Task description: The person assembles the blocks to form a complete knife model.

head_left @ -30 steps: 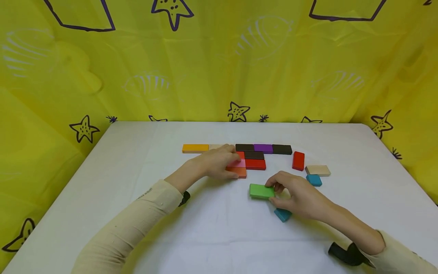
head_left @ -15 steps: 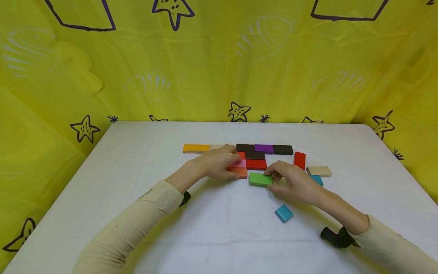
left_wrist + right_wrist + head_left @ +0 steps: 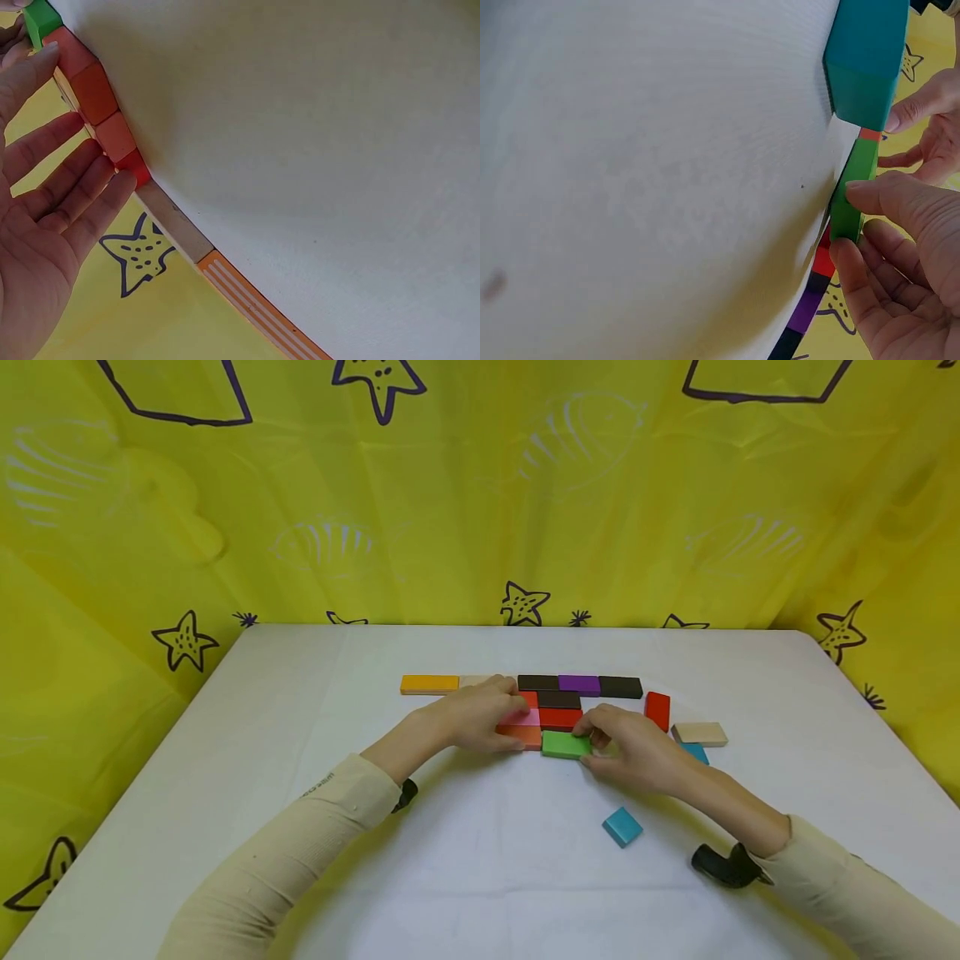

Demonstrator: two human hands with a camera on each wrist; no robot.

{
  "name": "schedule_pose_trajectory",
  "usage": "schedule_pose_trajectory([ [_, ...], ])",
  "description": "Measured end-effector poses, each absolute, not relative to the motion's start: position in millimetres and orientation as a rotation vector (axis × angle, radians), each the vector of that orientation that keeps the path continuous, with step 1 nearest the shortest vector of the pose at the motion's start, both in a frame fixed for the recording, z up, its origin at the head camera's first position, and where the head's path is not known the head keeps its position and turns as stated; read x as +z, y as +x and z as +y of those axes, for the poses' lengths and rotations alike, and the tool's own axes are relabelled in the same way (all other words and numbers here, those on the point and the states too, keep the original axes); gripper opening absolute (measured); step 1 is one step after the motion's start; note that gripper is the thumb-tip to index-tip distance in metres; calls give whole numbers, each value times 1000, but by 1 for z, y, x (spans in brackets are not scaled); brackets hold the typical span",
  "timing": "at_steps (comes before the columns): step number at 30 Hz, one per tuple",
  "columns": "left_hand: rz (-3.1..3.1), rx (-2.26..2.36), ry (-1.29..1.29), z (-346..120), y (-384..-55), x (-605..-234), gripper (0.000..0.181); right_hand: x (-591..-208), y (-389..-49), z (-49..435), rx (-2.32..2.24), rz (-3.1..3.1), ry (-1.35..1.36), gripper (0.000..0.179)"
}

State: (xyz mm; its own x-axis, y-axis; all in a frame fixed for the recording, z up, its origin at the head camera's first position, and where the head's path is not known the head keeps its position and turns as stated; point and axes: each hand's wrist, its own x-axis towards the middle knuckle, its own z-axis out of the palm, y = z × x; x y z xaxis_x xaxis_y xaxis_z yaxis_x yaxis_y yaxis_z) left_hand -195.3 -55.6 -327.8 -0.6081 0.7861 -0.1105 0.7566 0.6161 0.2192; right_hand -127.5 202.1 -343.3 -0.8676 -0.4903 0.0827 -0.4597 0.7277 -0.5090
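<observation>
In the head view my right hand [image 3: 637, 750] pinches a green block [image 3: 565, 745] by its right end, between thumb and fingers. The block lies flat at the right end of an orange block [image 3: 531, 739], just in front of a red block [image 3: 560, 718]. My left hand [image 3: 480, 714] rests against the left side of the stacked rows, covering part of the pink block [image 3: 529, 718]. Seen from the left wrist, its fairly straight fingers [image 3: 56, 161] touch the block ends, the thumb on the orange block [image 3: 96, 94].
A far row holds a yellow-orange block [image 3: 429, 685], a wooden one, dark ones and a purple block [image 3: 578, 686]. To the right lie a loose red block [image 3: 657, 711], a plain wooden block [image 3: 700, 734] and a blue block [image 3: 694, 753]. Another blue block [image 3: 622, 827] lies nearer.
My right hand has slid the green block away from me and slightly left, up against the orange block. The nearer blue block has come into full view. My left hand has stayed put.
</observation>
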Motion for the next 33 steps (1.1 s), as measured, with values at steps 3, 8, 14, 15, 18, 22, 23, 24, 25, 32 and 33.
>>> schedule_pose_trajectory([
  [3, 2644, 220, 1270, -56, -195, -327, 48, -344, -128, 202, -828, 2893, -786, 31],
  [8, 2642, 222, 1257, -56, -195, -327, 47, -345, -130, 202, -849, 2931, -822, 28],
  [14, 2637, 239, 1244, -57, -195, -326, 46, -346, -134, 202, -884, 2931, -841, 22],
  [15, 2636, 241, 1244, -57, -195, -326, 46, -346, -134, 202, -886, 2930, -841, 21],
  [18, 2635, 242, 1243, -57, -194, -326, 46, -346, -136, 201, -881, 2927, -841, 20],
  [22, 2638, 237, 1241, -57, -194, -326, 46, -347, -138, 200, -866, 2929, -824, 20],
  [23, 2638, 238, 1238, -57, -194, -326, 46, -347, -138, 199, -866, 2927, -820, 20],
  [24, 2638, 237, 1235, -57, -194, -326, 46, -347, -138, 199, -864, 2928, -813, 20],
  [25, 2636, 239, 1231, -57, -194, -326, 46, -347, -138, 199, -863, 2928, -805, 20],
  [32, 2630, 232, 1211, -56, -194, -325, 48, -345, -136, 203, -911, 2924, -804, 20],
  [33, 2630, 228, 1212, -55, -194, -325, 48, -344, -135, 204, -919, 2929, -802, 20],
])
